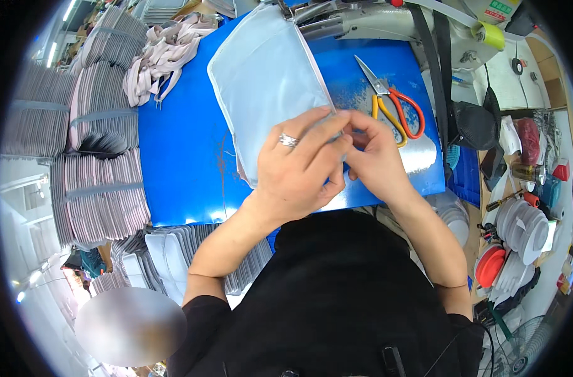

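A pale grey-blue fabric panel with a narrow pinkish binding along its edges lies on the blue work surface. Its far corner sits under the sewing machine, by the metal parts near the needle area. Across the near right corner of the panel rests my left hand, a ring on one finger, its fingertips closed on the bound edge. Beside it my right hand pinches the same edge, thumb and fingers together. The exact spot between the fingertips is partly hidden.
Scissors with orange and yellow handles lie right of the panel. A tangle of pale pink strips sits at the far left, beside tied stacks of grey panels. Cluttered shelving with tape rolls stands at the right.
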`<state>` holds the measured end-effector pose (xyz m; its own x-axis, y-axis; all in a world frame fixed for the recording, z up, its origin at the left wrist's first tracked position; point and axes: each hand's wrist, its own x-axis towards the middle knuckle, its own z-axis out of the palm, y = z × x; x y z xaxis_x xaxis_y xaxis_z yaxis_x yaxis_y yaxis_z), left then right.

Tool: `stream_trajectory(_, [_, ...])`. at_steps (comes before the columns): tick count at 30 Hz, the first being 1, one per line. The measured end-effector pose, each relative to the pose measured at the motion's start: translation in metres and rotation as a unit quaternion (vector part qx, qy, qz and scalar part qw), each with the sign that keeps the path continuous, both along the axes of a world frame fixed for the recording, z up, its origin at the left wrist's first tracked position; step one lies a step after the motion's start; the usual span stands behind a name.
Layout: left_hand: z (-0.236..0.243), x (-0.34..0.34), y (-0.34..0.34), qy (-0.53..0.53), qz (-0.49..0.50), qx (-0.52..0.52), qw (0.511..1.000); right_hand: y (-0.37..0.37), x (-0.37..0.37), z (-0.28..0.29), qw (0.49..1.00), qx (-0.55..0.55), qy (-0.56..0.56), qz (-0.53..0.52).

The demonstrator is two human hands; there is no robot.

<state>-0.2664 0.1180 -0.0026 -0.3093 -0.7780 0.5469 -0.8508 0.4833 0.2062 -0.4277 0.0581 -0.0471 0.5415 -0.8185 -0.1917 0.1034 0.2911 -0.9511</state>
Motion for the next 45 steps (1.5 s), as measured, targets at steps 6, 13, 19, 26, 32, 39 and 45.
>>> stream_trajectory(6, [0.0, 0.013, -0.001, 0.009, -0.028, -0.073, 0.997, 0.009, 0.001, 0.005, 0.994, 0.062, -0.089, -0.023])
stream_trajectory(13, [0.013, 0.024, -0.015, -0.012, -0.076, -0.066, 0.995, -0.003, 0.018, 0.006, 0.99, 0.045, -0.127, -0.027])
stream_trajectory(19, [0.023, 0.041, -0.044, -0.036, -0.078, -0.061, 0.994, -0.034, 0.038, 0.006, 0.991, 0.026, -0.129, -0.013])
stream_trajectory(26, [0.027, 0.065, -0.082, -0.032, -0.082, -0.046, 0.995, -0.072, 0.069, 0.003, 0.987, 0.063, -0.146, -0.037])
stream_trajectory(32, [0.033, 0.082, -0.113, -0.045, -0.066, -0.04, 0.996, -0.098, 0.094, 0.012, 0.98, 0.066, -0.168, -0.079])
stream_trajectory(39, [0.034, 0.1, -0.108, -0.113, 0.02, -0.01, 0.993, -0.104, 0.11, 0.022, 0.98, 0.067, -0.085, -0.168])
stream_trajectory(45, [0.047, 0.149, -0.07, -0.288, 0.147, 0.116, 0.939, -0.095, 0.138, 0.019, 0.971, -0.02, -0.012, -0.238])
